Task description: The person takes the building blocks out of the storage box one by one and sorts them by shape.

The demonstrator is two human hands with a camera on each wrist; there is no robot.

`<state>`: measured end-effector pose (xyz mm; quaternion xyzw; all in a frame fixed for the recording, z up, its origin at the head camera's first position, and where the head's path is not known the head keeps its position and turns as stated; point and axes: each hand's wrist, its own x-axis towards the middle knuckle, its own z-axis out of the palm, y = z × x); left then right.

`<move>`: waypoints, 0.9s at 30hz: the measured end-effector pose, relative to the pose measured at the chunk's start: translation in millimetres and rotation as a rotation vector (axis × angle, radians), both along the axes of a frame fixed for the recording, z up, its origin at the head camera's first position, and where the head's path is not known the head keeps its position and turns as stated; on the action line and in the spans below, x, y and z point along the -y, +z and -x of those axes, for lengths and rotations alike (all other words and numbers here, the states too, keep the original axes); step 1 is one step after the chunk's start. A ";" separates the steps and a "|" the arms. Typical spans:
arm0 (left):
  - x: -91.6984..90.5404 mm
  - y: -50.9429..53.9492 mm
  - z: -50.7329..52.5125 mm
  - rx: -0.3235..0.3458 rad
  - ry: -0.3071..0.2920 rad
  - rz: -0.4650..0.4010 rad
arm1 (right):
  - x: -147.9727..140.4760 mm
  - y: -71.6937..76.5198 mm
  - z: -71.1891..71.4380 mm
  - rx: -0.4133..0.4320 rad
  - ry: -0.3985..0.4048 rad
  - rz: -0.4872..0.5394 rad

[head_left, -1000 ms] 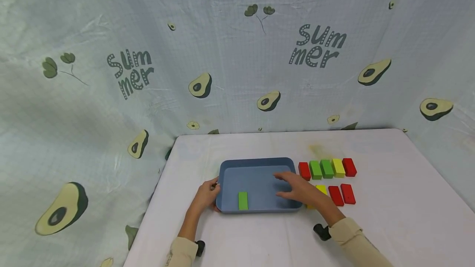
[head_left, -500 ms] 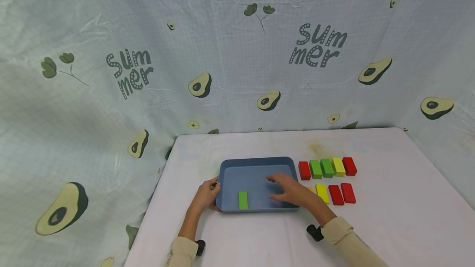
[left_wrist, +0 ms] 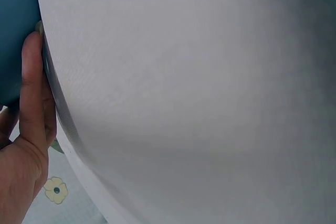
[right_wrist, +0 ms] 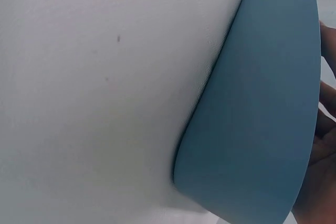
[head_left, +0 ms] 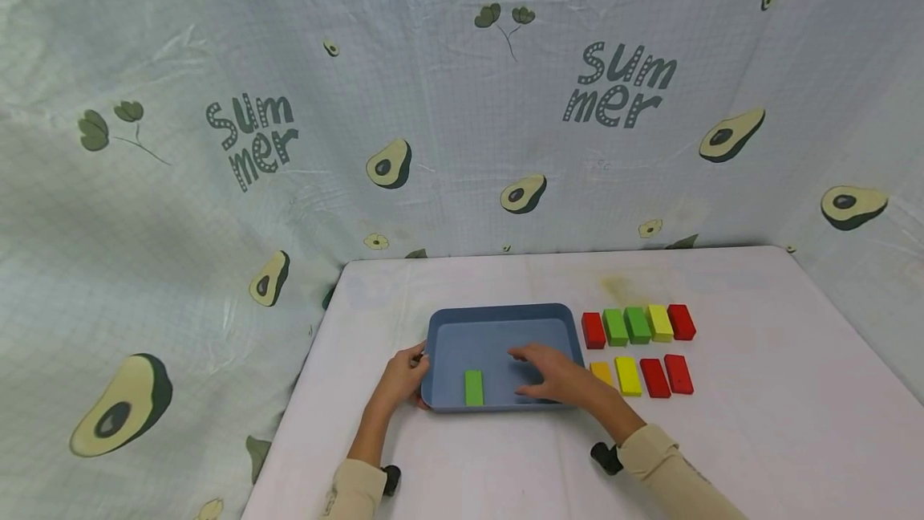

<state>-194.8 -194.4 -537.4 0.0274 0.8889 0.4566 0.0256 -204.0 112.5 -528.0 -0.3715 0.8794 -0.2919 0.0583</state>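
Observation:
A shallow blue-grey tray [head_left: 498, 314] lies on the table, with one green block [head_left: 473, 387] near its front left. At the tray's left edge, my left hand [head_left: 399, 375] holds the rim; the left wrist view shows its fingers [left_wrist: 32, 77] against the blue tray wall [left_wrist: 16, 30]. My right hand [head_left: 552, 375] hovers over the tray's right half, fingers spread and loosely bent, with nothing visible between them. Only part of that hand [right_wrist: 323, 166] shows beyond the tray's wall [right_wrist: 252, 103] in the right wrist view.
Right of the tray, a back row holds red [head_left: 593, 331], green [head_left: 616, 327] and yellow [head_left: 660, 323] blocks. A front row has an orange-yellow block [head_left: 601, 372], a yellow block [head_left: 628, 376] and two red blocks [head_left: 654, 378]. A patterned cloth [head_left: 447, 103] hangs behind the table.
My right hand has moved left over the tray, uncovering the yellow and orange-yellow blocks in the front row. The left hand stays at the rim.

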 end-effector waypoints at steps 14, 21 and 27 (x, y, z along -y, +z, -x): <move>0.7 -1.3 0.2 -0.015 0.002 0.004 | 14.4 0.2 -3.0 0.007 0.004 0.001; -0.3 -0.7 -1.3 -0.010 0.005 -0.002 | 19.7 -5.4 -4.5 0.008 -0.008 -0.034; -0.7 0.7 -2.1 -0.017 0.005 0.000 | 29.0 -6.9 -7.2 -0.004 -0.048 -0.057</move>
